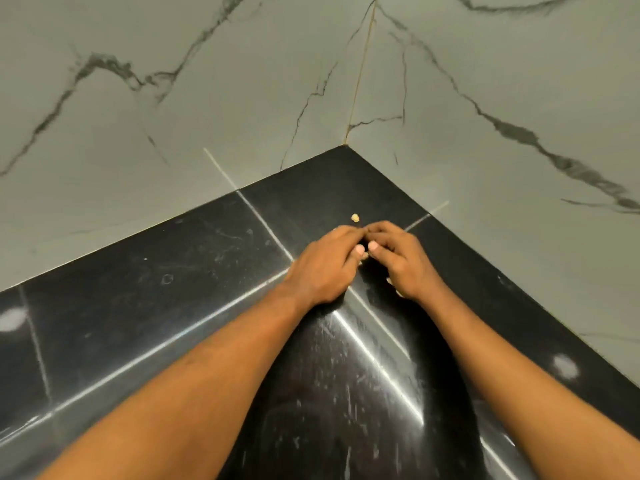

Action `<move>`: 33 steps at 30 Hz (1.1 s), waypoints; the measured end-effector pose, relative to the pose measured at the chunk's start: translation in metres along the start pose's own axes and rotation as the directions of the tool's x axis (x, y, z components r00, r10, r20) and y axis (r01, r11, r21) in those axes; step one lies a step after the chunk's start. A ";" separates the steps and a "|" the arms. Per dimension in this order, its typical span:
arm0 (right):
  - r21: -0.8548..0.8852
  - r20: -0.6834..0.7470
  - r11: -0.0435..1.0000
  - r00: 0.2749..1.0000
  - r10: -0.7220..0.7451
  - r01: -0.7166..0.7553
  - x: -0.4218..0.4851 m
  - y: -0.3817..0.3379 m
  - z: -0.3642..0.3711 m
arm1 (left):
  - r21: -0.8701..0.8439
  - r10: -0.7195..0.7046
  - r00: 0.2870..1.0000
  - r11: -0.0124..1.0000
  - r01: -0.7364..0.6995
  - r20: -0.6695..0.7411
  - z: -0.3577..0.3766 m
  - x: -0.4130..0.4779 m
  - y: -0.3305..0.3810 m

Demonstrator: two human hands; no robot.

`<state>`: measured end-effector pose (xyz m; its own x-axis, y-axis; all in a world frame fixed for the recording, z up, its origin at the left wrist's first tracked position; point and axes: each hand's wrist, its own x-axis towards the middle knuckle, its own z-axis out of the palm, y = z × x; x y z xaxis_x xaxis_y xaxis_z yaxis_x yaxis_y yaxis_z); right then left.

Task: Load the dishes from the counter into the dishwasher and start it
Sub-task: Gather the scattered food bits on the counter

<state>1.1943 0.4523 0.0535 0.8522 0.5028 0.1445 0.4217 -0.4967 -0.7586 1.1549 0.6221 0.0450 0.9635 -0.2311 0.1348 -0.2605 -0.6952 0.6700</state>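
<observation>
Looking down from the head view, a glossy black counter point(166, 271) fills the lower part of the scene and runs into a corner where two grey marble-veined walls meet, the left wall point(173, 98) and the right wall point(519, 81). Of the task's things only this counter shows, and it lies directly under both arms. The left hand point(322, 265) and the right hand point(403, 261) come together just short of the corner, their fingertips touching each other, thumbs side by side, all fingers curled inward low over the surface. Whether either hand pinches anything between those fingertips I cannot tell, since the fingers hide the spot. A small pale crumb point(355, 217) lies on the counter just beyond the fingertips, apart from them. More pale bits point(390, 280) peek out at the inner edge of the right hand. Thin light seams point(263, 220) cross the black surface, which is streaked with smudges, and two blurred bright reflections point(564, 365) sit near its left and right edges.
</observation>
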 end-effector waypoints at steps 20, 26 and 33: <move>0.099 -0.097 0.937 0.934 0.343 -0.334 0.025 -0.003 0.005 | -0.231 -0.317 0.905 0.938 0.257 -0.283 -0.003 -0.067 0.019; -0.143 0.032 0.972 0.980 0.195 -0.188 0.047 0.000 0.010 | -0.202 -0.284 0.922 0.951 0.236 -0.262 -0.003 -0.059 0.015; -0.035 0.023 0.988 0.988 0.154 -0.153 -0.050 -0.038 0.033 | -0.037 -0.188 0.981 0.982 0.186 -0.049 -0.003 -0.072 0.023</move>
<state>1.1256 0.4697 0.0540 0.8996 0.4366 0.0117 0.2972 -0.5923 -0.7489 1.0799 0.6248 0.0525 0.9972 -0.0626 0.0419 -0.0738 -0.7006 0.7098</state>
